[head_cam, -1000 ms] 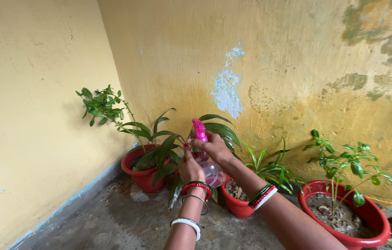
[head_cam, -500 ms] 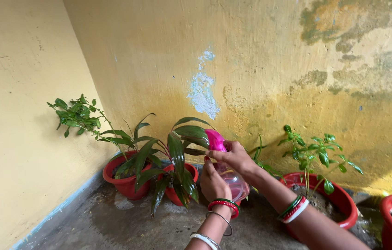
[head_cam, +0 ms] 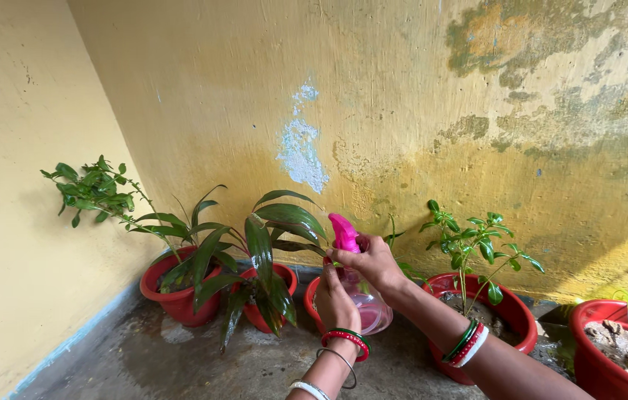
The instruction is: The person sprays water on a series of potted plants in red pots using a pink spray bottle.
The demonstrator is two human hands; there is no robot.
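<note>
A clear spray bottle (head_cam: 370,309) with a pink trigger head (head_cam: 343,231) is held in front of me with both hands. My right hand (head_cam: 370,261) wraps the neck and trigger from the right. My left hand (head_cam: 336,300) grips the bottle's body from below and left. Both wrists carry red, green and white bangles. The nozzle points left toward a broad-leaved plant (head_cam: 269,255) in a red pot (head_cam: 260,317). A third red pot (head_cam: 312,298) sits right behind the bottle, mostly hidden by my hands.
A row of red pots stands along the stained yellow wall: a leafy one at left (head_cam: 175,298), a small-leaved plant's pot (head_cam: 508,310) at right, another pot (head_cam: 603,363) at far right. The concrete floor (head_cam: 195,363) looks damp. A side wall closes the left.
The view has swung right, so the pots and wall slid left in frame. My hands kept hold of the spray bottle, now in front of the third pot.
</note>
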